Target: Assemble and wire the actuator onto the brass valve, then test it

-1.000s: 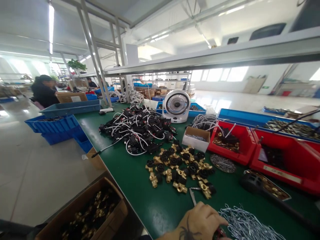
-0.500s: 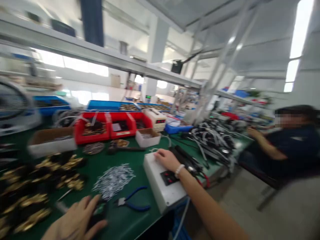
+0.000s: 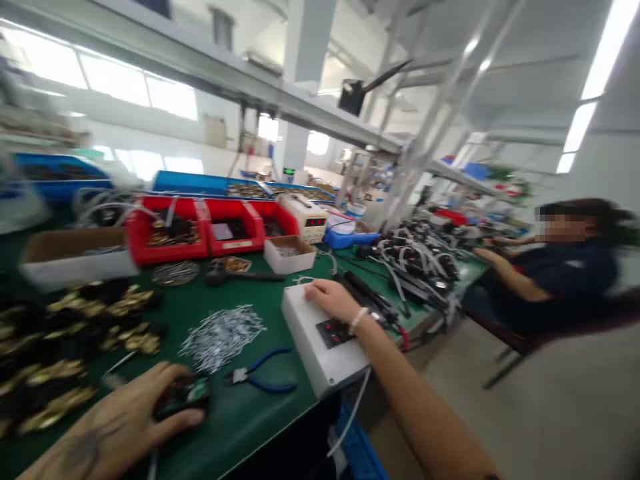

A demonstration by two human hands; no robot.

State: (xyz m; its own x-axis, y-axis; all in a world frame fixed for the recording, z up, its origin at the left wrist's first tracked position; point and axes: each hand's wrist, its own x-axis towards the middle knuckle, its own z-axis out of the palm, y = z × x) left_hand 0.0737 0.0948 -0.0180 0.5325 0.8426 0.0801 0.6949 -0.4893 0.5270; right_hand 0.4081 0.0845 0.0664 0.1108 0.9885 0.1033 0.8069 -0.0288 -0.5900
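Hands on box and dark part at a green bench

Fingers of the right hand [image 3: 333, 301] lie loosely curled and pressed flat on the top of a white control box [image 3: 313, 343], palm down, with a pale bracelet at the wrist; nothing is pinched in them. The box sits at the near edge of the green table [image 3: 250, 413], and its black panel with red buttons [image 3: 334, 331] lies just toward the wearer from that hand. The left hand [image 3: 120, 420] rests on the table well to the left of the box, fingers spread over a small dark part with a green patch [image 3: 183, 395]; motion blur hides whether it is gripped or only touched.

Between that part and the box lie blue-handled pliers [image 3: 263, 379]. A heap of silvery wire clips [image 3: 223, 335] sits just left of the box. Further left, brass fittings [image 3: 90, 333] are scattered in a blurred mass. Behind the box stands a small cardboard box [image 3: 289, 253], and beyond it a row of red bins [image 3: 210, 227]. Right of the box, black parts with white cables [image 3: 415, 267] are piled along the table. A seated person in a dark shirt [image 3: 565, 273] works at the far right end.
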